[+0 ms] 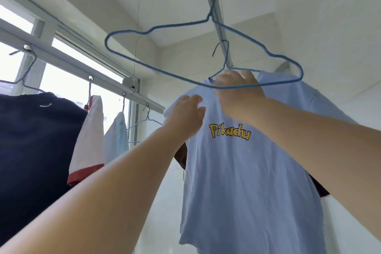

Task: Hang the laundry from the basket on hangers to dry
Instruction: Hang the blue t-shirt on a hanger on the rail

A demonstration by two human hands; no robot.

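Observation:
A light blue T-shirt with yellow "Pikachu" lettering hangs on a blue wire hanger hooked to the overhead rail. My right hand is closed on the shirt's collar and the hanger neck just under the hook. My left hand rests with fingers apart against the shirt's left shoulder. An empty blue wire hanger hangs from the same rail, nearer to me and above my hands. The laundry basket is out of view.
A second rail runs along the window at left. It carries a dark navy garment, a white garment with red trim, a pale blue one and an empty hanger. A dark garment hangs behind the T-shirt.

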